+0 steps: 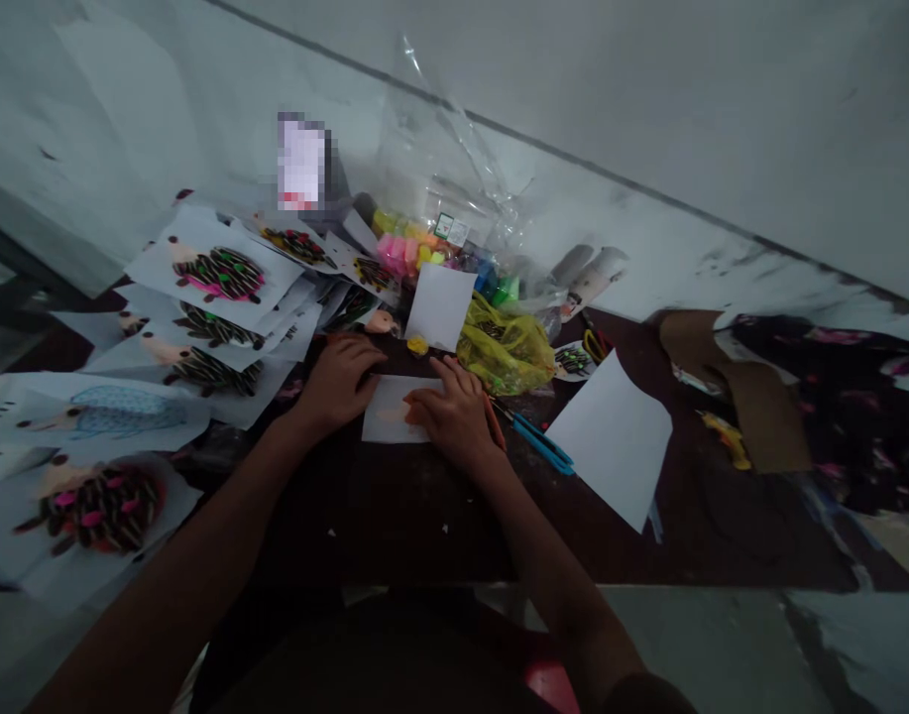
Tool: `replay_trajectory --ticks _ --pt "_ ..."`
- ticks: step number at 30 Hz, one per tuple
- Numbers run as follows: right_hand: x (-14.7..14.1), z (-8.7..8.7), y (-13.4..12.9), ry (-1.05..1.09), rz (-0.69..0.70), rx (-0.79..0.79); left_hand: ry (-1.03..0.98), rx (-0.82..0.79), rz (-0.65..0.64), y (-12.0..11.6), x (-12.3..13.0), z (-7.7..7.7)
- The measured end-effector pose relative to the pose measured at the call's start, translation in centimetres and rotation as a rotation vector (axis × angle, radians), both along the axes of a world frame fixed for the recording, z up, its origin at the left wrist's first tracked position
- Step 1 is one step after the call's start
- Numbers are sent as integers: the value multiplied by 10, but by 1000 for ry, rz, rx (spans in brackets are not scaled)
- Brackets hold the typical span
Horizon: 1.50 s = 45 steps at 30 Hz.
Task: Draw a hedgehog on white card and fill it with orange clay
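Note:
A small white paper point(378, 424) lies on the dark table point(395, 506), with a flat peach and orange shape point(395, 412) on it. My left hand point(340, 382) rests at the paper's left edge, fingers spread and nothing seen in them. Over the paper's right side, my right hand point(458, 412) has its fingers bent down on an orange piece point(418, 409). A blue pen-like tool point(541, 443) and an orange one point(494, 421) lie right of that hand. Yellow clay point(417, 345) sits just beyond the paper.
Stacked sheets with hedgehog figures point(220, 273) cover the left side. Behind are a clear bag of coloured clay point(398, 253), a yellow bag point(506, 347) and an upright white card point(440, 307). To the right lie white paper point(614, 441), scissors point(594, 344), brown card point(766, 412) and dark floral cloth point(855, 407).

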State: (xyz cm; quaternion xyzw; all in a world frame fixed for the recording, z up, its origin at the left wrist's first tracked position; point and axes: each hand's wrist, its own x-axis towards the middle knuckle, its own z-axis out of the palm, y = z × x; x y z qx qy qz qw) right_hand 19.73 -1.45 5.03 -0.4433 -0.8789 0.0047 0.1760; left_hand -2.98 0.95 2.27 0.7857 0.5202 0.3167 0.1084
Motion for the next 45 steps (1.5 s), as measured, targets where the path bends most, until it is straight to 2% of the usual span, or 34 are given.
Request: replay_trajectory --ticks 5,10,18,24,29,33,38,45 --pt "1 -3 -1 26 -6 -34 60 -6 -46 -2 1 -3" --pt "6 -5 1 49 -55 -4 76 -5 -33 -1 1 -6" --pt "10 -11 2 33 -53 -3 67 -41 -19 0 1 -7" --pt "18 -16 6 151 15 71 99 -33 -24 0 0 -6" --pt "29 -16 15 354 -95 201 93 -12 -27 2 0 -7" --pt "35 -16 20 340 -136 230 83 9 -12 3 -1 -10" --pt "39 -20 23 283 -161 247 102 29 67 2 -4 -8" --pt "43 -20 26 253 -256 180 61 49 70 4 -6 -10"
